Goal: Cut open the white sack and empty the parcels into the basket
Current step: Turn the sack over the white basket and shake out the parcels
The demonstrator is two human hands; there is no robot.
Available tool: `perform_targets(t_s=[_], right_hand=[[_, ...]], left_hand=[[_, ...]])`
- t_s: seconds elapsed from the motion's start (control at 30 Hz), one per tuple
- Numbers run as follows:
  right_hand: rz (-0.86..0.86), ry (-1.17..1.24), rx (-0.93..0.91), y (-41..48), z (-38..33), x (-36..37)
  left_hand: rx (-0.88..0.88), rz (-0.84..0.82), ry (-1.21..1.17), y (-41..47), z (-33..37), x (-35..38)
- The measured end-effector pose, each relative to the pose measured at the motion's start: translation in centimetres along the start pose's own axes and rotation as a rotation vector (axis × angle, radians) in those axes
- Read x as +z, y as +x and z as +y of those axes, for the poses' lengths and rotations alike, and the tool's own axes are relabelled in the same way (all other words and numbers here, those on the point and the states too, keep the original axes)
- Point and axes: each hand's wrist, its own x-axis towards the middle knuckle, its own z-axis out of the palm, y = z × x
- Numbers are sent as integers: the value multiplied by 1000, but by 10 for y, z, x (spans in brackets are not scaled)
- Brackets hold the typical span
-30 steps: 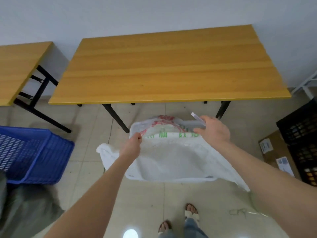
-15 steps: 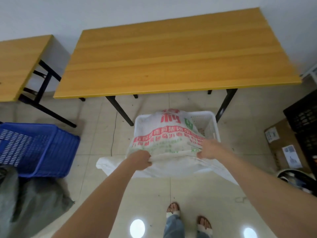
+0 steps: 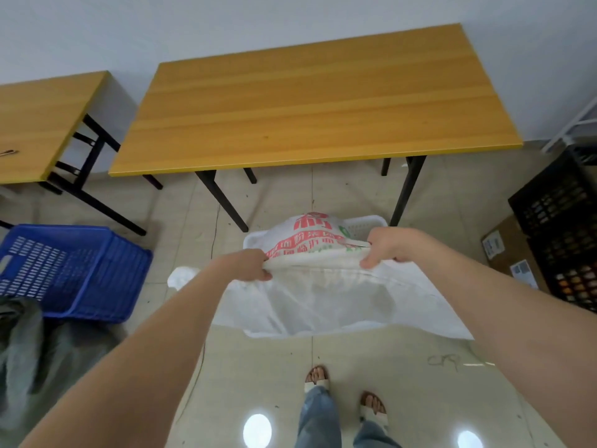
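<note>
A white woven sack (image 3: 323, 295) with red and green print hangs over a white plastic basket (image 3: 365, 225) on the floor in front of the table. My left hand (image 3: 248, 265) grips the sack's edge on the left. My right hand (image 3: 387, 245) grips the same edge on the right. The printed end bulges down into the basket, and the plain end drapes towards me. Most of the basket is hidden by the sack. No parcels show.
A wooden table (image 3: 307, 101) on black legs stands beyond the basket, a second table (image 3: 42, 124) at the left. A blue crate (image 3: 71, 270) and grey cloth (image 3: 38, 344) lie left. Black crates (image 3: 565, 234) and a cardboard box (image 3: 507, 253) stand right. My feet (image 3: 342, 392) are below.
The sack's printed end has swung down into the basket. Both hands shifted their grip along the edge and rose slightly. The pale object seen by my right hand a second ago is out of view.
</note>
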Motion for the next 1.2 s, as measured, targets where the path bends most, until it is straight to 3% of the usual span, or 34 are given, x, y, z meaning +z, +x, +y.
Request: perform_targets(t_s=[0.1, 0.17, 0.27, 0.37, 0.43, 0.53, 0.6, 0.83, 0.97, 1.03, 1.13, 1.2], right_hand=[[-222, -62, 59, -9, 4, 1], [-253, -90, 28, -23, 3, -8], [84, -32, -14, -24, -5, -21], [472, -62, 102, -9, -16, -3], [590, -95, 168, 3, -21, 16], [740, -108, 85, 12, -23, 30], [735, -116, 20, 17, -24, 37], [472, -244, 12, 54, -34, 46], [515, -259, 47, 73, -37, 54], [549, -262, 94, 78, -38, 57], [583, -203, 94, 81, -36, 57], [601, -201, 78, 79, -33, 54]], left_hand=[[-18, -138, 94, -2, 0, -4], [-20, -173, 95, -2, 2, -14], [21, -20, -47, 5, 3, -25], [15, 28, -89, 14, 5, -3], [-15, 78, -81, 23, 2, 17], [-85, 290, -89, 32, -8, 18], [-92, 355, -175, 35, -16, 11], [-102, 328, -468, 55, -34, 0], [-58, 338, -557, 66, -37, 2], [-33, 439, -468, 67, -35, 1], [-16, 784, -6, 61, -33, 8], [88, 859, 178, 55, -28, 23]])
